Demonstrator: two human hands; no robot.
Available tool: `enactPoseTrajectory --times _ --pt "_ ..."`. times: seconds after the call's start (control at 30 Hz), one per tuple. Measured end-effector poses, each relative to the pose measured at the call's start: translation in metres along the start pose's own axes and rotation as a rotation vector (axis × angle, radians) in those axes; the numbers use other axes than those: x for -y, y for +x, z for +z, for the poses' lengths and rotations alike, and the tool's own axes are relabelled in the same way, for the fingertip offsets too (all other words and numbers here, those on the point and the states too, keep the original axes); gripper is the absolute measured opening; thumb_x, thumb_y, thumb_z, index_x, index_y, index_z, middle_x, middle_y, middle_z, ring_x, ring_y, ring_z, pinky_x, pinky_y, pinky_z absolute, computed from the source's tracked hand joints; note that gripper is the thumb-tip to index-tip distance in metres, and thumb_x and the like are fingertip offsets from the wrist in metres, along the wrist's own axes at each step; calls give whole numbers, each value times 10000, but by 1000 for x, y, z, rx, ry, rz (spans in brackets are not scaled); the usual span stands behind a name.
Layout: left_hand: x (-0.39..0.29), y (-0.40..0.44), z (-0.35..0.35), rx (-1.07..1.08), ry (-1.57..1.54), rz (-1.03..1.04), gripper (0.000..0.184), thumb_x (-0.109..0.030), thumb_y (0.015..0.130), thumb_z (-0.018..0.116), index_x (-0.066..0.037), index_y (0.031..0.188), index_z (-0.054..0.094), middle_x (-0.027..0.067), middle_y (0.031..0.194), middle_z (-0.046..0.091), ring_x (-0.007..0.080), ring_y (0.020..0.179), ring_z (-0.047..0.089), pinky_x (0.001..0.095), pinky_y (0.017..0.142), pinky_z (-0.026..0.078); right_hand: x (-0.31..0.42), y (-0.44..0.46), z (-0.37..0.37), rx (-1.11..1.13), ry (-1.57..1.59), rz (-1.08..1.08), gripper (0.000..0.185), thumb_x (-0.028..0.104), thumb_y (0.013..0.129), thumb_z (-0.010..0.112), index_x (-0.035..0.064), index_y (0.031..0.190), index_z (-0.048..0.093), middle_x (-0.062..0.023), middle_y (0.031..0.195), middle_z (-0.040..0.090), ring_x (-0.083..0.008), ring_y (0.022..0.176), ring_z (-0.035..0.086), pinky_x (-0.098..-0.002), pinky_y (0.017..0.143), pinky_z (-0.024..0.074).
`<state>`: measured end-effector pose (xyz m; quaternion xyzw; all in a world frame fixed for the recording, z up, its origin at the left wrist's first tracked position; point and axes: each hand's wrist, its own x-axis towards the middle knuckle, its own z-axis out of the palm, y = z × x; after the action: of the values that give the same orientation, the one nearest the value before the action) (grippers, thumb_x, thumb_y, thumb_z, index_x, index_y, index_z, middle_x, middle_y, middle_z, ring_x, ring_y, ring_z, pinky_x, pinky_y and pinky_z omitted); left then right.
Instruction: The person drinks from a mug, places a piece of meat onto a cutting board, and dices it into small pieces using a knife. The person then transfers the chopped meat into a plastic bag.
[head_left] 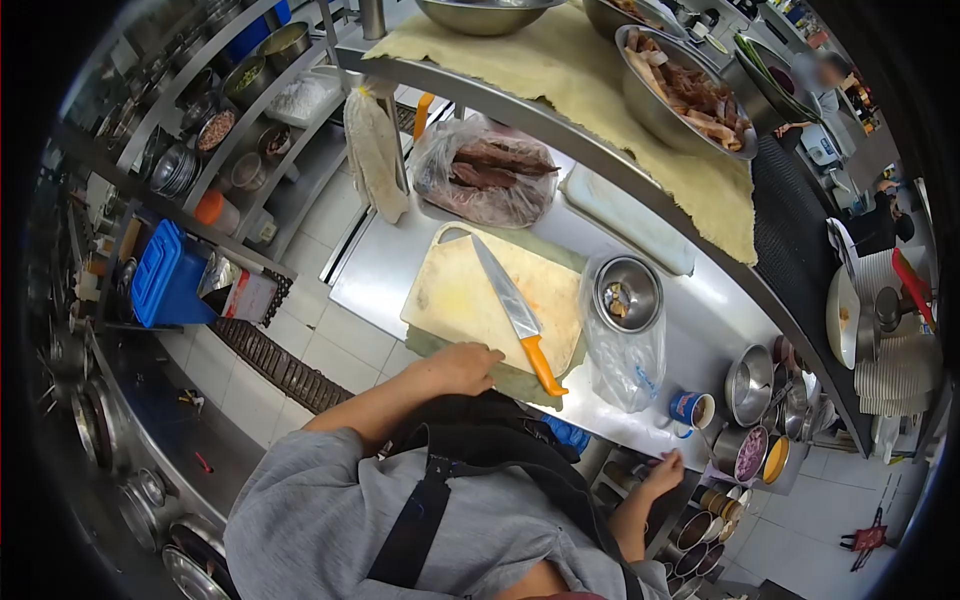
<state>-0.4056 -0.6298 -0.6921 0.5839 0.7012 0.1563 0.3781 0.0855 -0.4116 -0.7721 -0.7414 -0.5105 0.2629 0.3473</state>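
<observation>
My left hand (466, 369), its fingers curled in, is at the near left edge of the cutting board (440, 285). Whatever those fingers may hold is hidden. On the board lies a chef's knife (512, 300) with an orange handle, apart from both hands. My right hand (662, 477) is low at the counter's front edge, fingers drawn together. I cannot make out anything in it. Nearest to it are a blue-labelled can (692, 408) and a pot of chopped pinkish pieces (750, 455). A green cloth (540, 245) shows beneath the board.
Behind the board sits a plastic bag of dark meat (500, 168). To its right, a steel bowl (628, 293) stands on a clear plastic bag (622, 375). An overhead shelf (560, 75) carries a bowl of meat pieces (690, 90). A blue bin (165, 275) is at left.
</observation>
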Motion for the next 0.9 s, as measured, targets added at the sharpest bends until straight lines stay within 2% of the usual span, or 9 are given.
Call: enactPoseTrajectory --times 0.03,0.13,0.17,0.27,0.5,0.6,0.73,0.8,0.9 --pt "6 -3 1 -42 -15 4 474 -251 860 661 -5 1259 591 251 1084 670 400 1073 640 473 950 508 -16 -24 3 20 -36 -128 402 330 1003 589 11 764 642 -93 652 630 -150 472 562 -311 425 443" --pt "11 -13 2 -103 12 -6 468 -233 859 652 1 1259 589 250 1087 672 400 1077 639 468 948 511 -64 -95 1 397 -439 -405 337 287 956 621 -26 855 695 -155 706 664 -239 587 608 -424 595 495" --pt "10 -15 3 -108 13 -5 468 -233 859 652 1 1259 589 250 1087 672 400 1077 639 468 948 511 -19 -134 -8 648 -450 -102 315 275 948 619 -19 913 727 -219 778 691 -306 665 680 -451 654 522" --pt "-1 -24 12 -129 32 -23 450 -232 863 649 13 1237 598 245 1091 675 398 1078 638 467 954 509 -27 -166 -12 895 -639 -117 327 301 947 621 -7 935 732 -241 832 693 -357 744 683 -477 699 521" --pt "-48 -47 36 57 40 4 495 -260 874 670 1 1288 594 237 1109 679 395 1083 634 471 961 499 -103 -113 27 582 -605 -285 362 348 942 638 1 975 734 -261 857 702 -425 776 697 -523 734 524" --pt "-61 -59 42 142 175 51 506 -272 884 673 -13 1310 585 213 1074 694 388 1056 643 476 931 505 -115 -96 51 501 -468 -210 315 276 953 659 -20 868 721 -193 691 689 -250 596 702 -396 563 527" --pt "-58 -75 45 241 212 -31 521 -301 895 666 -28 1329 575 209 1074 696 387 1056 643 480 925 507 -113 -131 53 573 -171 205 357 332 921 665 -21 940 719 -247 831 699 -487 774 659 -504 718 524" --pt "-57 -79 43 236 253 -29 523 -309 899 664 -32 1333 571 212 1062 700 392 1043 649 481 916 511 -126 -156 44 562 -494 -151 336 297 908 678 -32 953 733 -250 902 722 -391 796 725 -462 728 563" --pt "-63 -87 43 263 209 -126 525 -307 899 668 -35 1337 567 208 956 722 409 971 670 487 872 527 -174 -202 29 684 -484 -135 314 327 898 673 24 941 745 -251 924 706 -417 901 692 -514 800 538"
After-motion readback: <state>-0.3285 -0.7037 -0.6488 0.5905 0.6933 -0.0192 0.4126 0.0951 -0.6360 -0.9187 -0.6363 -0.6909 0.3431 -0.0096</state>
